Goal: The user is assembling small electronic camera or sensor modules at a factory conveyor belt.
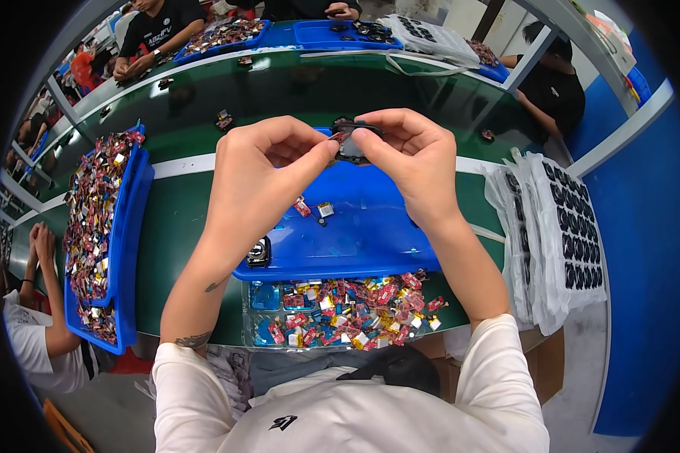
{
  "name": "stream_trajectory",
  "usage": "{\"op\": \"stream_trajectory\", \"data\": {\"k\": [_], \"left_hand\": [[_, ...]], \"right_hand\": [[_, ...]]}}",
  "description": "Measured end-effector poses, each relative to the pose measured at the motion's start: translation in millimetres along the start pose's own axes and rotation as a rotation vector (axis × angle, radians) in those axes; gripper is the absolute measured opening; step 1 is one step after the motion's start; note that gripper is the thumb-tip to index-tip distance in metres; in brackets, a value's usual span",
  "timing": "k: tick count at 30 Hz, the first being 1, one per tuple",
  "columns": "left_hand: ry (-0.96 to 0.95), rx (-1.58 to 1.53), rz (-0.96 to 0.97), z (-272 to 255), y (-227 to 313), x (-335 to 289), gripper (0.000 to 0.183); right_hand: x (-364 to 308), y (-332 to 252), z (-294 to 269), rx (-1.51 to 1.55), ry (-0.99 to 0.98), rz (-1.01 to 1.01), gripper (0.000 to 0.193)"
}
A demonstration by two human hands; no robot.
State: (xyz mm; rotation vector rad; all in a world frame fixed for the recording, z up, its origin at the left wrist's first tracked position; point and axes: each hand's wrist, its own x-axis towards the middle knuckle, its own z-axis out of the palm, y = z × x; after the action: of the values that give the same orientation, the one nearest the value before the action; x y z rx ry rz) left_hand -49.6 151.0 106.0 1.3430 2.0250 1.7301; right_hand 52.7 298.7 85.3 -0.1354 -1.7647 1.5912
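The thing being worked on is a small black casing [349, 148], held up above the near edge of the belt in front of the person. The right hand [415, 155] has it gripped, thumb pressed on its face and fingers curled behind. The left hand [279, 162] is pinching, thumb against forefinger, on a small reddish part [335, 139] right at the casing's left edge — whether that part is already seated or only held there, I can't tell from here.

I'd call this one piece midway: casing and part are together between the fingertips, but nothing shows it finished. Just below is a blue tray [363, 245], mostly bare, with a loose red board [302, 206] and a silvery block [325, 210] lying near each other, and another black case [259, 253] with a round face at its left edge.

Nearer the person's lap, a clear plastic tray [247, 317] holds a jumble of red boards [389, 293], so plenty looks left to do. Off to the left, a long blue bin [132, 249] is heaped with more of them. To the right stand white trays [551, 306] with rows of black pieces [578, 219] — finished ones or supply, I couldn't say. Beyond, a few pieces lie scattered on the green belt [295, 87], with co-workers seated around it.
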Motion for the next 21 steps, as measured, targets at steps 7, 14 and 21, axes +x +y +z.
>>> {"op": "stream_trajectory", "data": {"k": [7,14,21], "left_hand": [[-0.177,-0.135,-0.075,-4.9,-2.4,2.8,0.013],[-0.182,-0.43,-0.228,1.9,-7.9,1.6,0.02],[-0.042,-0.309,-0.172,4.5,-4.0,3.3,0.021]], "right_hand": [[-0.3,0.2,0.1,-0.041,0.01,-0.05,0.014],[-3.7,-2.5,2.6,-0.018,0.011,-0.188,0.015],[-4.7,-3.7,0.2,0.021,-0.047,-0.174,0.014]]}}
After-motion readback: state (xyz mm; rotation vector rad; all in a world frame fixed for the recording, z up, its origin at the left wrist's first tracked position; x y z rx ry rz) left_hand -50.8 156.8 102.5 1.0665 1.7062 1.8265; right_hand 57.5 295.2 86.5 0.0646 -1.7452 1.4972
